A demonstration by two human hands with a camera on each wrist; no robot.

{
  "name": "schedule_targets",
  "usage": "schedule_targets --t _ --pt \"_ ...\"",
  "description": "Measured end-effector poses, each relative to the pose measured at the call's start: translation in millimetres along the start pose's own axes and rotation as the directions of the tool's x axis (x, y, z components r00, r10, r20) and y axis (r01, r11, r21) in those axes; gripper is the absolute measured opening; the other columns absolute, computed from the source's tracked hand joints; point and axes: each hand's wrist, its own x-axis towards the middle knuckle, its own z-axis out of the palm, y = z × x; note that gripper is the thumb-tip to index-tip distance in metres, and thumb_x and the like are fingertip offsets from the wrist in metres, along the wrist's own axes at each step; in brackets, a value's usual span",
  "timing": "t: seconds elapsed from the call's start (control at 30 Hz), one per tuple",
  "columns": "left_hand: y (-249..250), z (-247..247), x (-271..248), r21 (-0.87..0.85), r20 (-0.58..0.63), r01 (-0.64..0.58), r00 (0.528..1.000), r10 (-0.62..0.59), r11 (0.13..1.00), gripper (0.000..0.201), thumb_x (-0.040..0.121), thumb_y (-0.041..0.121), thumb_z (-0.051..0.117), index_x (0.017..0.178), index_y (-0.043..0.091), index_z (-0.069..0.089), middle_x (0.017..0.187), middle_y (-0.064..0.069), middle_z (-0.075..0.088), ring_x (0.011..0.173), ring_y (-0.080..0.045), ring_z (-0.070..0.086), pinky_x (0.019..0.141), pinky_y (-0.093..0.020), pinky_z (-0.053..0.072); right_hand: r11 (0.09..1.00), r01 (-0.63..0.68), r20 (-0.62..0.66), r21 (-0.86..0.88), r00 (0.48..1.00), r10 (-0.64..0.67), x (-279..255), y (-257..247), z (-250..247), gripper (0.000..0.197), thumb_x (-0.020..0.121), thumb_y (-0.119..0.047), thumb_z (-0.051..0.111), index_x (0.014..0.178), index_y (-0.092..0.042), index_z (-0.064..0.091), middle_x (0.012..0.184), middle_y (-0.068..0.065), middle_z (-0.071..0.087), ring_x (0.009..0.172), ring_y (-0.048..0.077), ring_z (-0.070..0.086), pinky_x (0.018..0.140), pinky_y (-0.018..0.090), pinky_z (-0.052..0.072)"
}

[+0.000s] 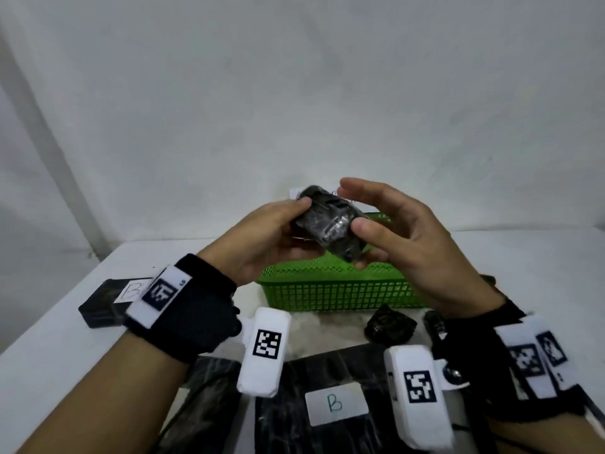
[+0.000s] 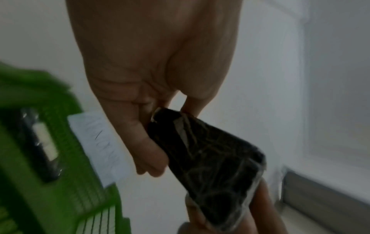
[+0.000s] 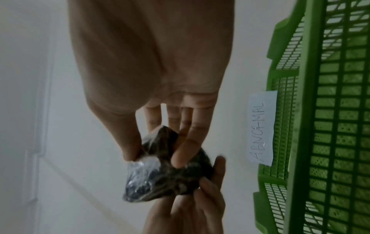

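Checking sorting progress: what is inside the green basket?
The left wrist view shows one dark wrapped item with a pale label in the green basket. In the head view the left hand, right hand and black packet cover most of its inside; the rest is unseen.

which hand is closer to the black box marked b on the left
Left. The left hand is raised just right of the black box; the right hand is farther right, beyond the dark packet they both hold.
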Motion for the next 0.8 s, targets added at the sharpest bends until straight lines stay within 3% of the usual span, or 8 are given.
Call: schedule_targets --t 0.1,0.2,0.27,0.33,0.43,0.57,0.7,0.8 --pt "-6 6 10 -0.178 0.048 0.142 0.99 -0.135 0.974 0.031 0.102 0.022 0.048 0.122 0.003 0.06 0.1 -0.012 0.071 0.074 -0.015 0.072 0.057 -0.023 0.058 0.992 0.056 -0.151 -0.112 0.986 -0.073 9 8 13 0.023 0.092 -0.019 0.069 0.115 -0.021 0.072 0.107 -0.002 0.076 0.087 0.011 0.073 0.06 0.028 0.056" --pt "-11 5 16 -0.248 0.052 0.164 0.986 -0.156 0.955 0.024 0.102 0.014 0.044 0.101 0.001 0.064 0.077 -0.008 0.074 0.062 -0.012 0.072 0.052 -0.02 0.057 0.96 0.098 -0.263 -0.262 0.95 -0.168 12 22 23 0.014 0.093 -0.014 0.07 0.102 -0.025 0.073 0.091 -0.008 0.074 0.076 0.004 0.069 0.055 0.02 0.052" --pt "-13 3 20 -0.255 0.04 0.177 0.984 -0.173 0.95 0.023 0.101 0.011 0.045 0.096 0.001 0.065 0.074 -0.009 0.074 0.061 -0.013 0.072 0.051 -0.019 0.056 0.947 0.078 -0.296 -0.313 0.939 -0.175 14 30 26 0.011 0.094 -0.017 0.07 0.101 -0.025 0.072 0.088 -0.013 0.072 0.071 0.001 0.066 0.056 0.015 0.05" --pt "-13 2 23 -0.23 0.042 0.205 0.979 -0.201 0.951 0.023 0.101 0.012 0.046 0.101 0.001 0.066 0.079 -0.011 0.073 0.063 -0.015 0.072 0.052 -0.018 0.057 0.947 0.038 -0.309 -0.32 0.94 -0.142 18 33 24 0.008 0.094 -0.02 0.07 0.101 -0.024 0.073 0.087 -0.012 0.073 0.07 0.0 0.065 0.059 0.016 0.05" --pt "-10 1 31 -0.069 0.02 0.22 0.975 -0.219 0.973 0.029 0.102 0.025 0.048 0.114 0.004 0.063 0.092 -0.016 0.071 0.064 -0.018 0.073 0.055 -0.021 0.058 0.955 -0.016 -0.299 -0.295 0.951 -0.076 27 30 11 0.008 0.094 -0.024 0.071 0.101 -0.022 0.074 0.089 -0.007 0.076 0.079 0.009 0.071 0.067 0.029 0.057" --pt "1 -1 51 0.173 -0.073 0.096 0.994 -0.084 0.98 0.035 0.101 0.039 0.049 0.124 0.013 0.055 0.096 -0.013 0.073 0.068 -0.018 0.067 0.059 -0.026 0.058 0.917 -0.037 -0.312 -0.398 0.945 -0.097 39 23 -16 0.007 0.093 -0.025 0.072 0.099 -0.027 0.073 0.093 -0.01 0.076 0.087 0.008 0.072 0.08 0.033 0.06" --pt "11 -2 77 0.051 -0.176 0.017 0.984 -0.008 0.999 0.02 0.101 0.033 0.049 0.111 0.017 0.055 0.1 -0.007 0.074 0.07 -0.015 0.062 0.056 -0.023 0.052 0.791 -0.165 -0.256 -0.589 0.967 0.011 53 30 -42 0.014 0.089 -0.023 0.075 0.1 -0.031 0.072 0.107 -0.011 0.072 0.099 0.008 0.068 0.088 0.024 0.053" --pt "16 -3 99 -0.161 -0.301 -0.054 0.953 0.003 0.986 0.012 0.1 0.026 0.05 0.103 0.016 0.056 0.092 -0.004 0.071 0.067 -0.015 0.059 0.056 -0.023 0.049 0.655 -0.234 -0.19 -0.719 0.972 0.138 74 40 -62 0.022 0.085 -0.012 0.074 0.094 -0.031 0.072 0.117 -0.007 0.065 0.108 0.015 0.064 0.097 0.035 0.052"
